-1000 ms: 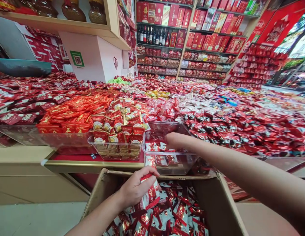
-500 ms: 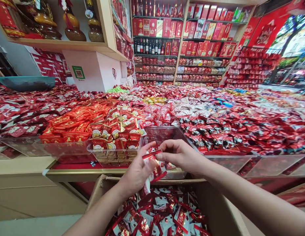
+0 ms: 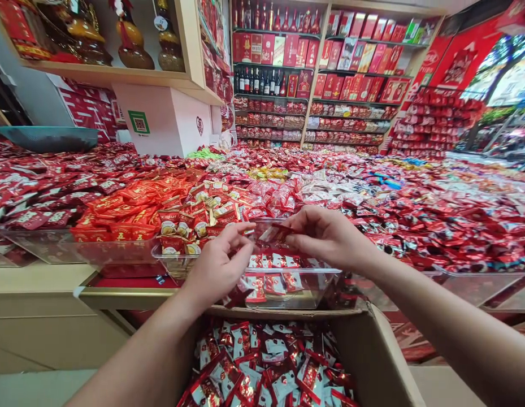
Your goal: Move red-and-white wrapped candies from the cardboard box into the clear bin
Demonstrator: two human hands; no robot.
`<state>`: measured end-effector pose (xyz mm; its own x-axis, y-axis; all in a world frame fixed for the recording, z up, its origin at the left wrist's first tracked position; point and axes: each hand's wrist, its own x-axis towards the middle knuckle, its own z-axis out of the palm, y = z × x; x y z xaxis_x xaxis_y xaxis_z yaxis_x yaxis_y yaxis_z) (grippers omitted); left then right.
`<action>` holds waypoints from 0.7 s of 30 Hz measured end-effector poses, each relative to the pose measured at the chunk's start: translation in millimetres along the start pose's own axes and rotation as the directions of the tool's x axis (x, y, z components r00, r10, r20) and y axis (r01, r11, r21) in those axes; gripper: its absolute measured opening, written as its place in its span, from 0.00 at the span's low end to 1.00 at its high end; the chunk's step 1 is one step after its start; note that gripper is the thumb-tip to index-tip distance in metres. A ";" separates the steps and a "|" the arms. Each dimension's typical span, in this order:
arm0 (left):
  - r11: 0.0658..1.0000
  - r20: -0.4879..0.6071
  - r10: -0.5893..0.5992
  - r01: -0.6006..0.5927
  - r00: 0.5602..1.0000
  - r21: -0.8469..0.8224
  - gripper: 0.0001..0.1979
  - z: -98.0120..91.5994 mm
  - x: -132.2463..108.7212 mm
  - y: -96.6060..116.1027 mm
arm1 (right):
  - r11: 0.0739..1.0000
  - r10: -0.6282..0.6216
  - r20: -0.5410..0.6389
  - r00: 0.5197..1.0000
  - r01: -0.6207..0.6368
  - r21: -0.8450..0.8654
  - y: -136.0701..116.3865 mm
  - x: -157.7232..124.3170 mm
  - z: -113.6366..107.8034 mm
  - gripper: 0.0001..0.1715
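A sweet shop spreads out ahead, with wall shelves (image 3: 351,56) of red gift boxes and bottles at the back and a broad desk (image 3: 130,291) heaped with wrapped sweets. Over the front of that desk, a red packet (image 3: 270,232) hangs between the person's two hands, above a clear plastic bin (image 3: 313,288). The left hand (image 3: 217,265) has its fingers curled, thumb and forefinger closed on the packet's left end. More red foil shows under its palm, though I cannot tell whether that is gripped. The right hand (image 3: 330,237) pinches the packet's right end with thumb and fingertips, the other fingers bent loosely. The bin under them is only partly filled, with red-and-white packets lying along its bottom. Just to its left stands another clear bin of durian sweets (image 3: 194,217), touching it, and further left lies a mound of orange-red packets (image 3: 126,203). Below the hands, in front of the desk, an open cardboard box (image 3: 372,350) holds loose packets (image 3: 279,362) of the same red and white. A teal tray (image 3: 50,137) sits on the far left.
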<state>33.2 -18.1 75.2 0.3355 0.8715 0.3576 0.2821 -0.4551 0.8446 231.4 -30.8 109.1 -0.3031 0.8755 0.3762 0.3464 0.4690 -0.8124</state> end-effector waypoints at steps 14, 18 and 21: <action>0.996 -0.043 0.076 -0.078 0.996 -0.041 0.10 22.2 32.1 -21.4 | 0.719 0.285 0.235 0.929 -0.044 -0.694 29.5 32.2 -23.6 0.01; 0.968 -0.088 0.052 -0.072 0.995 -0.240 0.09 24.4 27.1 -35.8 | 0.474 0.478 0.404 0.780 0.159 -0.866 39.7 46.6 -7.1 0.10; 0.967 -0.096 0.060 -0.082 0.994 -0.241 0.09 24.2 27.4 -39.1 | 0.346 0.631 0.477 0.612 0.328 -0.879 52.5 55.8 9.8 0.15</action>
<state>53.1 19.1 42.4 0.2645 0.8559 0.4444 0.0288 -0.4676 0.8834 223.9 41.5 83.1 -0.3905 0.7767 -0.4943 0.8010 0.5513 0.2335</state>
